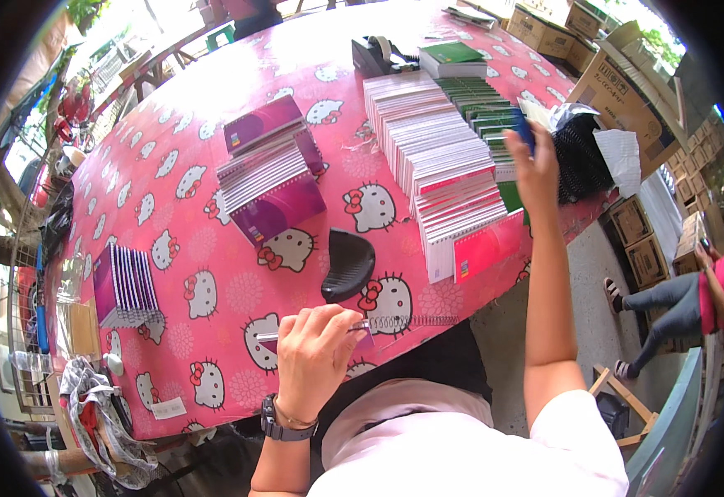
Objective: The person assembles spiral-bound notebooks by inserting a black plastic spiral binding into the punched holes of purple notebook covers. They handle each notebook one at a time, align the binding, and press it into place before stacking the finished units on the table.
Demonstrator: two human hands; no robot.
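Note:
My left hand (316, 352), with a watch on its wrist, is closed around a small notebook (366, 338) with a purple cover, seen nearly edge-on and mostly hidden by the fingers. A loose spiral binding coil (428, 320) sticks out to the right from that hand. My right hand (536, 166) reaches out to the far right, thumb and fingers apart, beside a dark blue item (518, 128) whose kind I cannot make out. Next to it runs a row of green-covered notebooks (474, 103). A long row of spiral notebooks (432, 141) ends in a red cover nearest me.
Purple notebooks (271, 199) are stacked left of centre, more (126, 286) at far left. A black curved object (348, 265) lies mid-table. A tape dispenser (378, 56) stands at the back, a black mesh bag (584, 157) and cardboard box (627, 108) at right. Someone (685, 298) stands beyond.

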